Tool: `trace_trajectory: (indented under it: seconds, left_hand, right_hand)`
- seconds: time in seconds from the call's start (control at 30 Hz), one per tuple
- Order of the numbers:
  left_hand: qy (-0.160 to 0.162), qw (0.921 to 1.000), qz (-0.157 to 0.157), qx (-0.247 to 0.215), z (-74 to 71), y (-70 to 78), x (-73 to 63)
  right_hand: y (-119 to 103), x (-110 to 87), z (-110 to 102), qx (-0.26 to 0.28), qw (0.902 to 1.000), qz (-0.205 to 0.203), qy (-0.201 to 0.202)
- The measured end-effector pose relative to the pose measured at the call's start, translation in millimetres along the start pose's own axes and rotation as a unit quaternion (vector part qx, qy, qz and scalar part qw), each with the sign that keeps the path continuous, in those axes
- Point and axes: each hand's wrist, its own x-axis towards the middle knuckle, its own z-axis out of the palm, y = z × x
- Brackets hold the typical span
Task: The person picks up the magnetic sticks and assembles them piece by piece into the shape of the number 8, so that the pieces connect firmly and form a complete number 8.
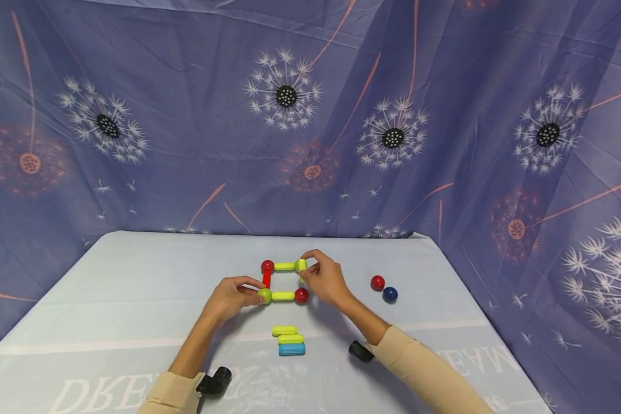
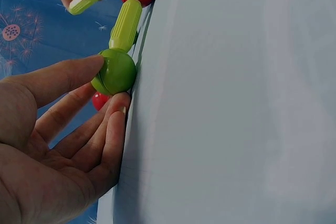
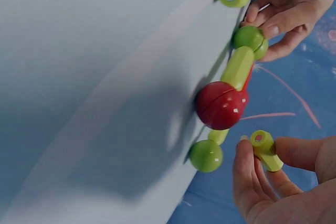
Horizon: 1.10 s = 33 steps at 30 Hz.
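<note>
- Your right hand (image 1: 326, 280) has its thumb and fingertips pinched on a ribbed yellow-green rod (image 3: 266, 151), held off the table near the open right side of the frame of rods and balls.
- That rod should be light and stiff, probably hard plastic; the ribs ought to give your fingers some bite. Hold it round the middle so both ends stay free; the one facing the right-wrist camera has a recessed, perhaps magnetic, centre.
- Your left hand (image 1: 226, 299) pinches the near-left green ball (image 2: 114, 72) between thumb and fingers. Its surface looks glossy, so expect it to roll or slip; grip it across its widest part.
- From that ball, a near yellow-green rod (image 1: 283, 296) runs to the near-right red ball (image 1: 301, 296), and a red rod (image 1: 266, 280) to the far-left red ball (image 1: 267, 265).
- A far yellow-green rod (image 1: 283, 267) ends at the far-right green ball (image 3: 206, 156). The joints would likely part under a knock, so steady a ball rather than tugging a rod.
- Nearer you lie two loose yellow-green rods (image 1: 284, 330) and a blue rod (image 1: 292, 349); off right, a loose red ball (image 1: 377, 282) and a dark blue ball (image 1: 390, 294).
</note>
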Motion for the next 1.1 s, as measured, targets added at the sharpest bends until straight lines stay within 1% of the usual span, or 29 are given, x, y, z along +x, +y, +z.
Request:
trace_trajectory:
  seconds: [0.3, 0.33, 0.53, 0.93, 1.1]
  left_hand:
    - [0.0, 1.0, -0.003, 0.007, 0.9, 0.4, -0.8]
    - [0.0, 1.0, -0.003, 0.007, 0.9, 0.5, -0.8]
    - [0.002, 1.0, -0.002, 0.008, 0.6, 0.4, -1.2]
    - [0.004, 0.9999, -0.003, 0.012, 0.4, 0.6, -0.7]
    - [0.004, 0.9999, -0.003, 0.012, 0.4, 0.3, -1.0]
  right_hand:
    - [13.0, 4.2, 8.0, 0.026, 0.9993, 0.024, 0.008]
    - [14.2, 4.5, 8.5, 0.026, 0.9994, 0.022, 0.007]
    - [18.4, 6.0, 10.4, 0.031, 0.9992, 0.024, -0.008]
    - [23.7, 11.6, 14.2, 0.05, 0.9959, 0.068, -0.033]
    - [25.3, 13.7, 15.3, 0.053, 0.9947, 0.079, -0.039]
